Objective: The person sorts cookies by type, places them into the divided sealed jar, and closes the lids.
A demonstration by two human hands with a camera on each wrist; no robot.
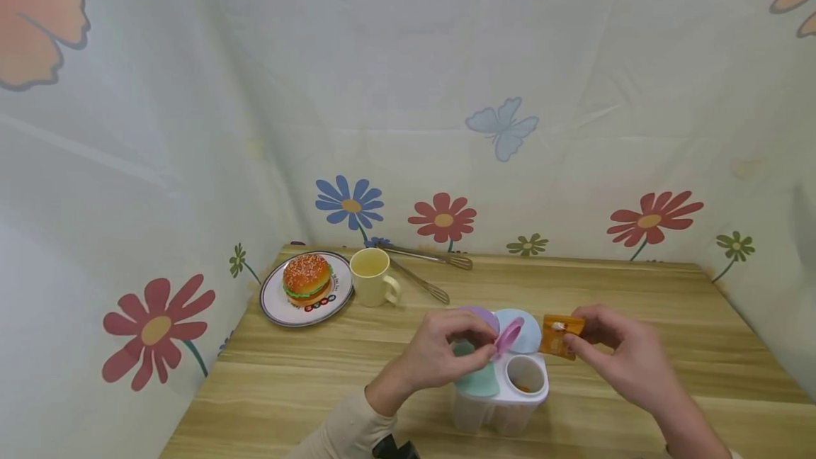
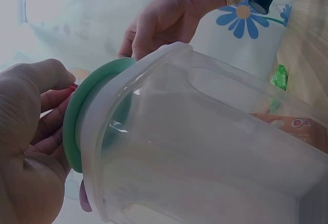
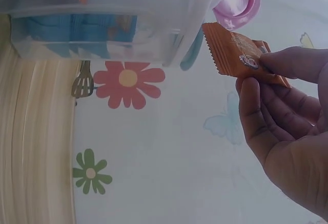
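A clear plastic container (image 1: 468,416) with a white rim and several pastel lids stands at the front of the table. My left hand (image 1: 440,353) pinches the pink lid (image 1: 508,337), which is tilted up above the container. Below and right of it, one round opening (image 1: 526,374) is uncovered, with something orange-brown inside. Just right of the container, my right hand (image 1: 627,356) pinches an orange snack packet (image 1: 557,336) between thumb and fingers. In the right wrist view the packet (image 3: 243,55) hangs beside the container's rim, and blue packets (image 3: 82,32) show through the wall.
At the back left a plate (image 1: 270,303) bears a toy hamburger (image 1: 308,280). Beside it stands a yellow mug (image 1: 371,277). Two long-handled metal utensils lie behind, one of them a whisk (image 1: 433,291). A floral curtain (image 1: 395,126) borders the table (image 1: 306,374).
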